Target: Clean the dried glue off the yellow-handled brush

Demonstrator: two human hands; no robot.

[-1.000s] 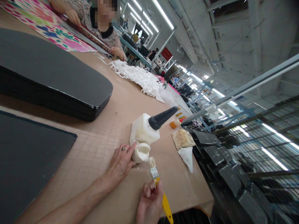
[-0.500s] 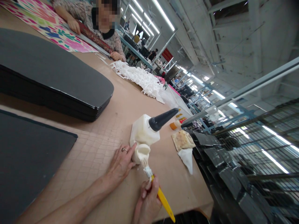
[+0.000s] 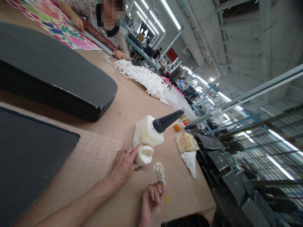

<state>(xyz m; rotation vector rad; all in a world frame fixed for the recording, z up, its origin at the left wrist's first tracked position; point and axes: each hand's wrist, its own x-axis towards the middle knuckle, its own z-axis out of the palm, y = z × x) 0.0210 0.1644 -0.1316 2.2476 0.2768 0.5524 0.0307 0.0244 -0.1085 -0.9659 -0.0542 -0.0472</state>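
My left hand (image 3: pixel 125 160), with a ring on one finger, is closed against the near left side of a small white pot (image 3: pixel 144 156) and holds it by its side. The pot touches a larger whitish plastic bottle (image 3: pixel 146 130), which has a long black cone-shaped nozzle (image 3: pixel 167 121). My right hand (image 3: pixel 153 197) grips a paintbrush (image 3: pixel 159 171) upright, to the right of the pot and apart from it. White paste-like stuff clings to its bristles. Most of its yellow handle is hidden by my hand.
Thick black stacked panels (image 3: pixel 71 85) and a black sheet (image 3: pixel 30 157) lie left on the brown table (image 3: pixel 94 151). A stained pad (image 3: pixel 187 142), white cloth (image 3: pixel 189 162) and orange-and-white bottle (image 3: pixel 179 126) lie right. White strips (image 3: pixel 144 77) are heaped behind. A co-worker (image 3: pixel 109 31) leans at the far edge.
My right hand has drawn the brush out of the pot and to the right, turning it more upright. My left hand stays at the pot.
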